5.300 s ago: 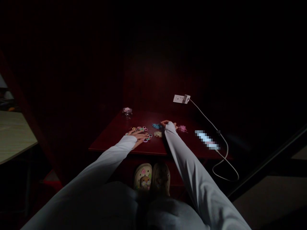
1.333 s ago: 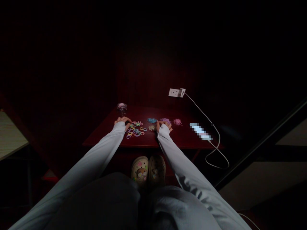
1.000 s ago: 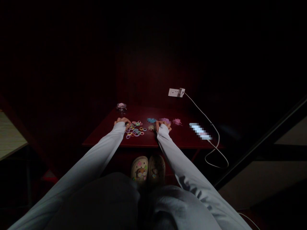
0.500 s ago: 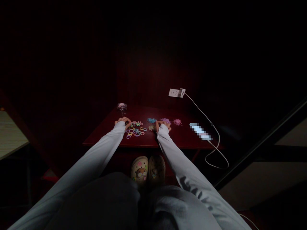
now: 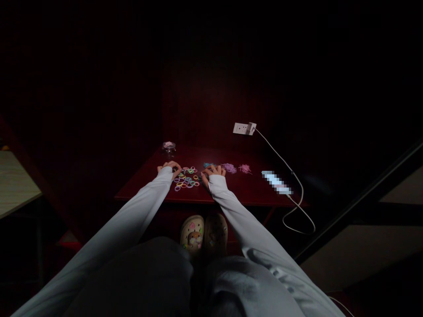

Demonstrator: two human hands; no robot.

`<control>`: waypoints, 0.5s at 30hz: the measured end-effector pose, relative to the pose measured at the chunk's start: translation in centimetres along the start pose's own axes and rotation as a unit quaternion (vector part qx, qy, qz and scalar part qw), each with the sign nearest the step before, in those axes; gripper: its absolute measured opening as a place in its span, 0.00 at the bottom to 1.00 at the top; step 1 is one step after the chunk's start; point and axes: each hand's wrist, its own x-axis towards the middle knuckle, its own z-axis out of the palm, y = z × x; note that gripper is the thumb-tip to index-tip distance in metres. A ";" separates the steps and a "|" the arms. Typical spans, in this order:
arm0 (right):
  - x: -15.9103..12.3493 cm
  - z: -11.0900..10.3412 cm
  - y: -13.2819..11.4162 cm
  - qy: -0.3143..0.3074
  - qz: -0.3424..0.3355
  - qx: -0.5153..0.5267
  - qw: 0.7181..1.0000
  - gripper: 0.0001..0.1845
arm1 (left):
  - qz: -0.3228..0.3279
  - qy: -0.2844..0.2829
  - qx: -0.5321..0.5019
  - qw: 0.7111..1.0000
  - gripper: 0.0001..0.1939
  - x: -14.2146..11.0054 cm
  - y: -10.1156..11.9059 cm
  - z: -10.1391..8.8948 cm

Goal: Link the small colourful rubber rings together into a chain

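The scene is very dark. Several small coloured elastic rings (image 5: 187, 179) lie scattered on a dark red table (image 5: 145, 187). My left hand (image 5: 170, 167) rests at the left edge of the rings, fingers curled on the tabletop. My right hand (image 5: 213, 171) sits at the right edge of the rings, fingers bent down over the small pale pile, next to the blue pile (image 5: 207, 165). A purple pile (image 5: 228, 167) and a pink pile (image 5: 245, 168) lie further right. What the fingers hold, if anything, is too small and dim to tell.
A small glass jar (image 5: 168, 146) stands at the table's back left. A lit phone (image 5: 276, 183) lies at the right, its white cable (image 5: 297, 185) running to a wall socket (image 5: 243, 128). My shoes (image 5: 203, 230) show under the table. A pale tabletop (image 5: 15, 182) sits far left.
My right hand has moved left from beside the purple pile to the edge of the scattered rings. My left hand has stayed put.
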 end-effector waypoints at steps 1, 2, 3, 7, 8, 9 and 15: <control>0.0 0.0 0.0 0.002 0.000 -0.001 1.000 0.14 | -0.004 -0.001 -0.004 1.000 0.07 0.0 0.1 -0.1; 0.1 0.1 0.0 0.003 0.000 -0.001 1.000 0.14 | -0.008 -0.001 -0.008 1.000 0.07 0.1 0.1 -0.2; 0.1 0.1 0.1 0.005 0.001 0.000 1.000 0.14 | -0.011 0.000 -0.012 1.000 0.07 0.1 0.1 -0.3; 0.2 0.3 0.1 0.007 0.000 0.002 1.000 0.13 | -0.014 0.004 -0.011 1.000 0.08 0.1 0.2 -0.6; 0.2 0.3 0.1 0.007 -0.001 0.002 1.000 0.13 | -0.011 0.003 -0.004 1.000 0.08 0.0 0.3 -0.7; 0.2 0.3 0.1 0.007 -0.002 0.001 1.000 0.14 | -0.005 0.002 0.006 1.000 0.08 -0.1 0.3 -0.8; 0.2 0.4 0.2 0.009 -0.007 -0.003 1.000 0.14 | 0.072 0.012 0.112 0.991 0.09 -0.9 1.0 -1.0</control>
